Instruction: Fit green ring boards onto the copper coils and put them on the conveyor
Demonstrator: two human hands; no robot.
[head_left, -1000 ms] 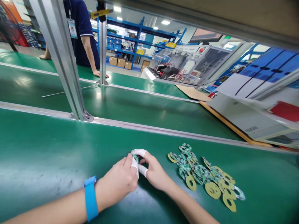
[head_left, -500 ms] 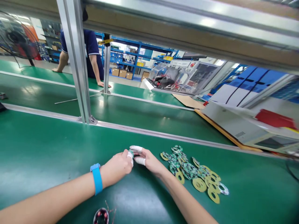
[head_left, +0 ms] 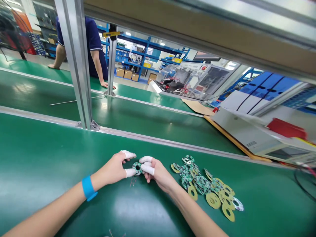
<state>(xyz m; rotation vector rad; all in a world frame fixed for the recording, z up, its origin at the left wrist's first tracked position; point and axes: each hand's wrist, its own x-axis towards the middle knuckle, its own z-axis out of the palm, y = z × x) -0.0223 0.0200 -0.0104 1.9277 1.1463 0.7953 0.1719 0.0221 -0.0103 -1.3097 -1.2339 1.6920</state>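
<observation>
We work at a green bench [head_left: 49, 158], a co-worker [head_left: 95, 49] leaning on the far one. A heap of rings [head_left: 206, 187] lies just right of our right hand [head_left: 158, 172]. Both it and our left hand [head_left: 112, 169] pinch one small ring [head_left: 137, 168] between capped fingertips [head_left: 148, 169], just above the bench.

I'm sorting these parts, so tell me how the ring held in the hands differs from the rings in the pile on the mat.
The held ring is pinched between both hands, left hand and right hand, and raised on edge; the pile of rings lies flat on the green mat, overlapping. The held ring shows a green patterned face; many pile rings show plain yellow. All are flat rings with a centre hole.
</observation>
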